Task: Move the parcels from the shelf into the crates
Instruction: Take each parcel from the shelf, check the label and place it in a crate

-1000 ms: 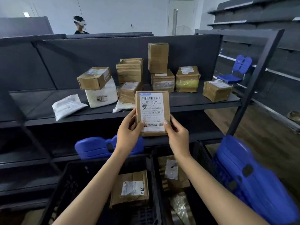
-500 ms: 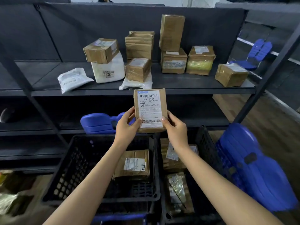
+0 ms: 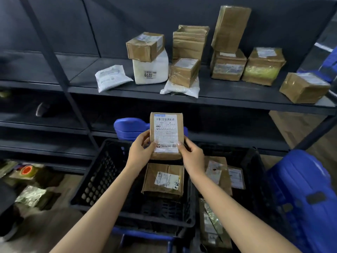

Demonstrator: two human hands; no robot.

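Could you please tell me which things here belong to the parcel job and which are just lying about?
Job: labelled parcel held by left hand and right hand; shelf parcels; left crate; right crate.
Lying about: orange tape roll; blue plastic stack; smaller blue piece.

Top shelf (image 3: 237, 99): seven brown cardboard boxes (image 3: 145, 46), three white poly mailers (image 3: 111, 77). One labelled parcel (image 3: 166, 136) held between two hands, left hand (image 3: 139, 148) and right hand (image 3: 193, 157). Two black crates below: left crate (image 3: 102, 176) holds one box (image 3: 163, 179), right crate (image 3: 255, 170) holds at least three parcels (image 3: 217, 172). At least three blue plastic objects (image 3: 300, 198), kind unclear
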